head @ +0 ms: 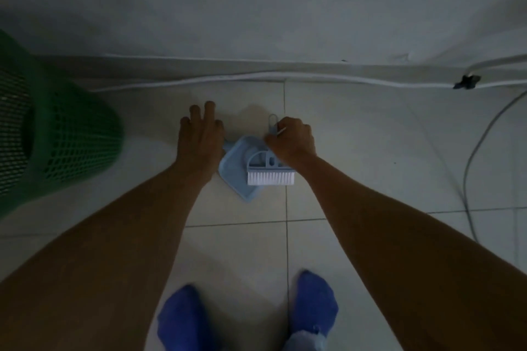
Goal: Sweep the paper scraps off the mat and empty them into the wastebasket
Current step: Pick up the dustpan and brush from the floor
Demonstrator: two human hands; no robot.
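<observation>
The right hand [291, 141] is closed around the handle of the small blue brush [269, 171], whose white bristles point toward the person. The brush sits in the blue dustpan [235, 164], which lies on the tiled floor [356, 151] between the two hands. The left hand [201, 134] is open, fingers spread, flat just beside the pan's handle, not gripping it. The green wastebasket [57, 134] stands well to the left of the left hand. No mat or paper scraps are visible (possibly outside the view). It seems the tools are being picked up or put down. To do it well, the left hand should close on the pan's handle and keep the pan level.
</observation>
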